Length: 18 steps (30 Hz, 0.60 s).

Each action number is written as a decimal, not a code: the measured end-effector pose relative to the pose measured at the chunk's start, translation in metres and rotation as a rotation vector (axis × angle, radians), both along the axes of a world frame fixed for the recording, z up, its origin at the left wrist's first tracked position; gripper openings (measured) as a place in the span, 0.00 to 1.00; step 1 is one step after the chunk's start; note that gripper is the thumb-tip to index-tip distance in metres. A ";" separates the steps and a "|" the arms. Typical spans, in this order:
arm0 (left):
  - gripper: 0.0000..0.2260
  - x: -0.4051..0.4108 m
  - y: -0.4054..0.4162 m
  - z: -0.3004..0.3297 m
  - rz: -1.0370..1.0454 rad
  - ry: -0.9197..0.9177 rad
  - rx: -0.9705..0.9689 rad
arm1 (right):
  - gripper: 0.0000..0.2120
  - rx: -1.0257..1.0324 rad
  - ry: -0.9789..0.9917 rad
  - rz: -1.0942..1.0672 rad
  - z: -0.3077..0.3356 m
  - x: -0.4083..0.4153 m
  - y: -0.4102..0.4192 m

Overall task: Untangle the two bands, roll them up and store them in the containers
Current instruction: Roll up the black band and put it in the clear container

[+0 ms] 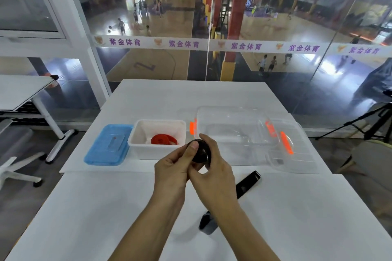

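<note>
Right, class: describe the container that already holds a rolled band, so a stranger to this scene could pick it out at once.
On the white table, look along the row of containers beyond the hands. Between the flat blue lid on the left and the large clear box with orange clips stands the white tub. It alone is opaque white, open-topped, with a red rolled band inside.

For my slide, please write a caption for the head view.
Both hands roll the black band; red band lies in white container.

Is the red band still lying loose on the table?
No, the red band sits rolled up inside the white container, while both hands work on the black band.
</note>
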State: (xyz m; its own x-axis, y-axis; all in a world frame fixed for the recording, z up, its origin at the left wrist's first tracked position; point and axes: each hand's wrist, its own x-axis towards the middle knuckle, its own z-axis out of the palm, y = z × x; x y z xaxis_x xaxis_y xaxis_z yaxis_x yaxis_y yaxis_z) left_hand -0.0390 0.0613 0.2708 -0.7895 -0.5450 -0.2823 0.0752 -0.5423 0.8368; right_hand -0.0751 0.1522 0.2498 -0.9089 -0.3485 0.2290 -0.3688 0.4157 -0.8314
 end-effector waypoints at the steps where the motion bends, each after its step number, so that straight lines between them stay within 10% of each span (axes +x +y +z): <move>1: 0.11 0.000 0.001 -0.003 -0.002 -0.007 -0.007 | 0.29 0.013 0.004 -0.012 -0.002 -0.001 0.001; 18: 0.11 0.010 -0.059 0.012 -0.854 -0.172 -0.548 | 0.31 0.657 0.120 0.584 0.034 -0.040 0.026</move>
